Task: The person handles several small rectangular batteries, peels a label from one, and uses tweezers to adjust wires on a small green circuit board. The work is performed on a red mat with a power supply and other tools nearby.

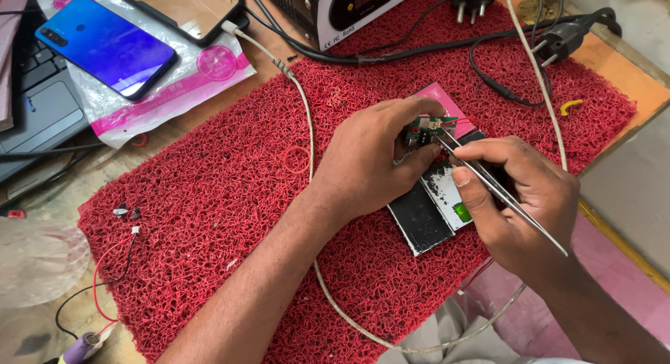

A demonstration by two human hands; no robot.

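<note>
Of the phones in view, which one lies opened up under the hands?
The dark phone on the red mat, its insides exposed beneath the tweezers. The blue phone and the tan-backed one lie closed at the upper left.

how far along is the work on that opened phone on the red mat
Done: the phone lies opened on the red mat, insides bare. In hand: the left hand steadies a small green circuit board while the right hand works metal tweezers at it. Left: the phone is not yet closed up.
</note>
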